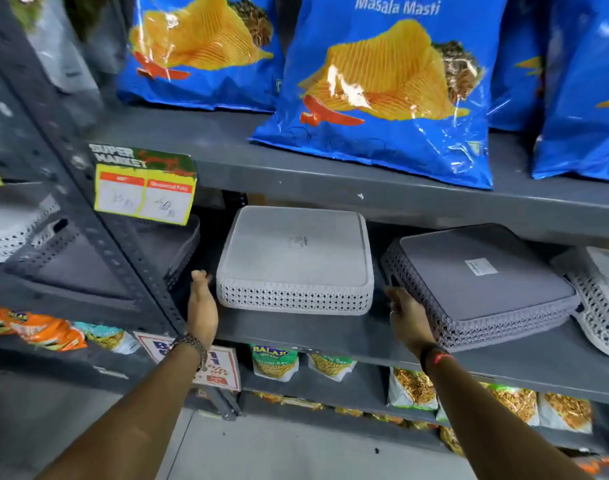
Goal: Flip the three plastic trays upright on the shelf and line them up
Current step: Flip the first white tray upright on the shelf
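A light grey plastic tray (294,258) lies upside down in the middle of the grey shelf (330,332). To its right a dark grey tray (483,275) lies upside down and tilted, with a white sticker on its base. A white tray (604,299) leans at the far right, partly cut off. My left hand (201,304) is beside the light grey tray's left front corner, fingers apart, holding nothing. My right hand (408,315) is at the dark grey tray's left edge; whether it grips the tray is unclear.
A slotted metal upright (99,233) stands left of my left hand, with a yellow price tag (145,188) on it. More trays (71,261) sit left of the upright. Blue chip bags (382,88) fill the shelf above. Snack packets (275,362) lie on the shelf below.
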